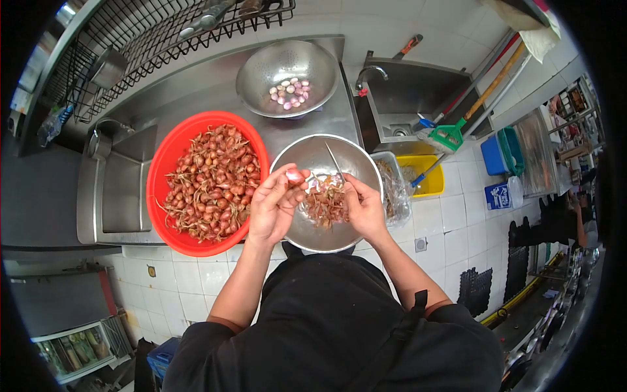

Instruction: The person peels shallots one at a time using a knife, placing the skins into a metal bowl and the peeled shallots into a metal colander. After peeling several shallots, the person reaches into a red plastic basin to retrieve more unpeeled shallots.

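Observation:
Between the fingertips of my left hand (273,204) is a reddish shallot (295,176), its skin partly off. My right hand (363,208) grips a small knife (335,161), blade pointing up and away from me. Both hands are over a steel bowl (294,153) that holds brown shallot skins (325,204) and pale trimmings. To the left, a red basin (157,189) is heaped with unpeeled shallots (215,183). Behind the bowl, a steel colander (258,78) holds several peeled pink-white shallots (289,93).
A steel sink (127,189) lies left of the basin, and another sink (418,91) with a tap (373,70) is at the back right. A plastic bag (395,189) and yellow tub (431,178) stand right of the bowl. A wire rack (163,32) hangs above. Another person (555,219) is far right.

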`<state>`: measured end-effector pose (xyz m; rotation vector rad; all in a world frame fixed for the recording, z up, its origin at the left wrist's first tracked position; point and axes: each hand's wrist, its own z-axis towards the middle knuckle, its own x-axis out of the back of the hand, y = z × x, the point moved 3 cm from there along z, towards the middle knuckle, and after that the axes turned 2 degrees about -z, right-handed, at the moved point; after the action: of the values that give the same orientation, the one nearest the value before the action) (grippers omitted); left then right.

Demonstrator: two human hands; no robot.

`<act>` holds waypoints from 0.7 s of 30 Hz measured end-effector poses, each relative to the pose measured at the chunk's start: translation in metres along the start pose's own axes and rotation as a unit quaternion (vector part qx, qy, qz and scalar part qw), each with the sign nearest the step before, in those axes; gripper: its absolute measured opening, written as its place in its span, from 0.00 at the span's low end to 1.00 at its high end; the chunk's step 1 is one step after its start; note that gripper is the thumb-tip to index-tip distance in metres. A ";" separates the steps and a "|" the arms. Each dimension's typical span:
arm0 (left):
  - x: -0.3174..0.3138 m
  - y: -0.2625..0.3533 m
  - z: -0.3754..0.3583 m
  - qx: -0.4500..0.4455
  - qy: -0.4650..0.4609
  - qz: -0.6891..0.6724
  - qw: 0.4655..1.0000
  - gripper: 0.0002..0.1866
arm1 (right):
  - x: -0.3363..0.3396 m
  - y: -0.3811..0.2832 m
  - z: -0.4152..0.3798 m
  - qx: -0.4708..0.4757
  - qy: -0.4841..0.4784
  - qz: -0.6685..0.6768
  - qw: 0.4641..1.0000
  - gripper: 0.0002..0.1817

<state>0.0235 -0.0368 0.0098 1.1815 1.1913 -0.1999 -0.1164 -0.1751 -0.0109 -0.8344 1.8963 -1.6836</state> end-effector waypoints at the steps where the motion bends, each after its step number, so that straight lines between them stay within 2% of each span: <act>1: 0.002 0.000 0.000 0.001 0.000 0.000 1.000 0.17 | 0.006 0.003 0.002 -0.001 0.001 0.000 1.000 0.16; 3: 0.004 -0.001 0.000 -0.003 0.011 0.000 1.000 0.16 | 0.013 0.009 0.005 -0.002 -0.135 -0.219 0.966 0.18; 7: 0.003 -0.001 -0.001 -0.023 -0.002 0.011 1.000 0.16 | 0.006 -0.002 -0.002 0.024 -0.118 -0.220 0.968 0.14; 9: 0.001 0.000 0.000 -0.028 0.003 0.035 0.999 0.16 | -0.004 -0.033 -0.016 0.007 -0.112 0.020 0.993 0.13; 12: -0.006 -0.002 -0.001 -0.061 -0.008 0.100 0.993 0.16 | -0.015 -0.055 -0.024 0.047 -0.126 0.057 0.989 0.15; 16: -0.009 -0.004 -0.001 -0.079 0.002 0.159 0.984 0.18 | -0.024 -0.057 -0.020 0.114 -0.132 0.008 0.985 0.14; 19: -0.009 -0.003 0.000 -0.099 -0.006 0.173 0.980 0.18 | -0.025 -0.062 -0.019 0.122 -0.122 -0.060 0.983 0.14; 21: -0.007 -0.002 0.002 -0.118 0.004 0.156 0.981 0.16 | -0.026 -0.063 -0.023 0.117 -0.120 -0.037 0.985 0.13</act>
<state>0.0206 -0.0423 0.0136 1.1413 0.9902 0.1796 -0.1052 -0.1444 0.0532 -0.9729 1.4910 -1.7220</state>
